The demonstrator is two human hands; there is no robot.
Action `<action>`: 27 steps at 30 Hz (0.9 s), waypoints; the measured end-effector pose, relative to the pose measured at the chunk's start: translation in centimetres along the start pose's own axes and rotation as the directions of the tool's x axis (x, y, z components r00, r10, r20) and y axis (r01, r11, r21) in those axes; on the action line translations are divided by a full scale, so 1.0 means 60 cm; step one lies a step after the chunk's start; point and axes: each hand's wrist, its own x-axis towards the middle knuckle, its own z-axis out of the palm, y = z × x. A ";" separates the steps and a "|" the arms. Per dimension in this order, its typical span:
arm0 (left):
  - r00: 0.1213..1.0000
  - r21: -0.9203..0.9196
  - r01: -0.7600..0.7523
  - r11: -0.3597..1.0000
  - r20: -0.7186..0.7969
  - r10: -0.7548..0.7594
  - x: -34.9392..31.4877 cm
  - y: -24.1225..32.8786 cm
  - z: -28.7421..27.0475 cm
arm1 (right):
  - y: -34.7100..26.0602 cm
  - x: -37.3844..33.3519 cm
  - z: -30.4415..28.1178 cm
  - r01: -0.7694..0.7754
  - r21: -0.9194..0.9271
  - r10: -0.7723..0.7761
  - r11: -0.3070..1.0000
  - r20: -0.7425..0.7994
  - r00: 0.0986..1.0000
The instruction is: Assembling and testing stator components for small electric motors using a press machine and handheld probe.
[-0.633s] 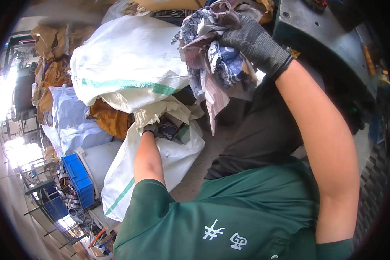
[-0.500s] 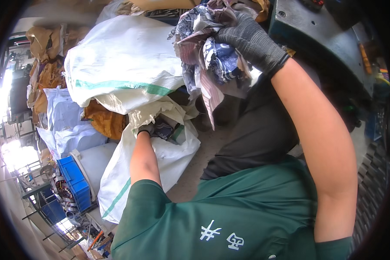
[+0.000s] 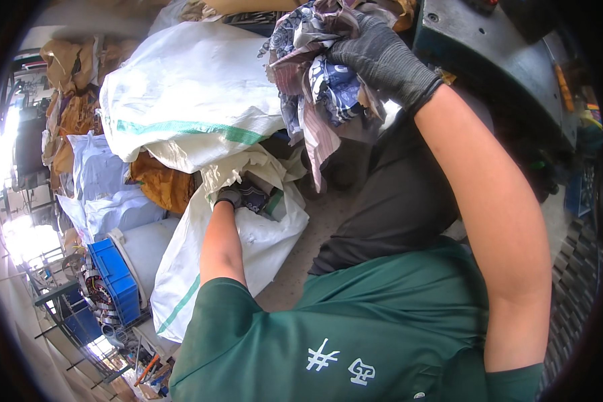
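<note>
Fabric bundle (image 3: 315,94) and right hand (image 3: 355,43) have shifted slightly left and toward the upper edge of the view since the earlier frame, while the sacks keep their places. The right hand, in a dark grey glove, is closed around the upper part of the bundle; gripped there, the crumpled cloth gathers into one mass, and a striped strip hangs free below. The bundle is raised well clear of the lower sack (image 3: 268,234), near the right end of the upper sack (image 3: 187,87); whether it touches the latter cannot be told.

The left hand (image 3: 229,196), also gloved, lies at the mouth of the lower sack. Its fingers are hidden, so whether they grasp anything cannot be told; the placement probably steadies the loose rim and keeps it from folding shut. Dark patterned fabric (image 3: 253,199) shows just inside the opening.

Farther out, a brown sack (image 3: 161,184) sits between the white sacks and pale bags (image 3: 107,167), apparently grouped for easy reach. A blue crate (image 3: 117,268) stands beside a whitish drum (image 3: 147,244). A metal slab (image 3: 496,74) occupies the upper right.
</note>
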 end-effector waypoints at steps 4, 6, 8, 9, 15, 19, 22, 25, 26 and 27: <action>0.958 -0.044 -0.033 0.998 0.285 0.045 0.023 -0.030 0.021 | 0.001 -0.005 -0.010 0.015 -0.030 -0.015 0.999 -0.007 1.000; 0.933 -0.055 -0.061 0.997 0.352 0.077 0.016 -0.030 0.025 | 0.002 -0.006 -0.011 0.021 -0.024 -0.021 0.999 -0.017 1.000; 0.922 -0.057 -0.090 0.994 0.373 0.104 0.001 -0.018 0.025 | 0.001 -0.006 -0.012 0.071 -0.084 -0.074 0.994 -0.024 0.997; 0.926 -0.060 -0.106 0.993 0.357 0.121 -0.008 -0.009 0.024 | 0.000 -0.006 -0.011 0.117 -0.147 -0.121 0.982 -0.024 0.992; 0.931 -0.059 -0.223 0.973 0.282 0.230 -0.073 0.046 -0.015 | -0.006 -0.012 -0.005 0.061 0.113 -0.064 0.992 0.022 0.998; 0.937 -0.261 -0.260 0.929 0.164 0.309 -0.161 0.095 -0.134 | -0.006 -0.009 -0.002 0.065 0.185 -0.068 0.981 0.011 0.998; 0.923 -0.643 -0.264 0.719 0.049 0.382 -0.248 0.149 -0.245 | -0.007 -0.006 -0.003 0.089 0.193 -0.093 0.977 0.013 0.996; 0.838 -0.333 -0.536 0.776 -0.100 0.536 -0.307 0.215 -0.318 | -0.010 -0.011 -0.007 0.118 0.210 -0.120 0.971 -0.005 0.993; 0.798 -0.284 -0.595 0.752 -0.102 0.593 -0.310 0.239 -0.326 | -0.011 -0.013 -0.008 0.104 0.230 -0.105 0.967 -0.009 0.994; 0.754 -0.322 -0.643 0.695 -0.104 0.648 -0.319 0.258 -0.322 | -0.013 -0.015 -0.010 0.088 0.243 -0.088 0.966 -0.008 0.996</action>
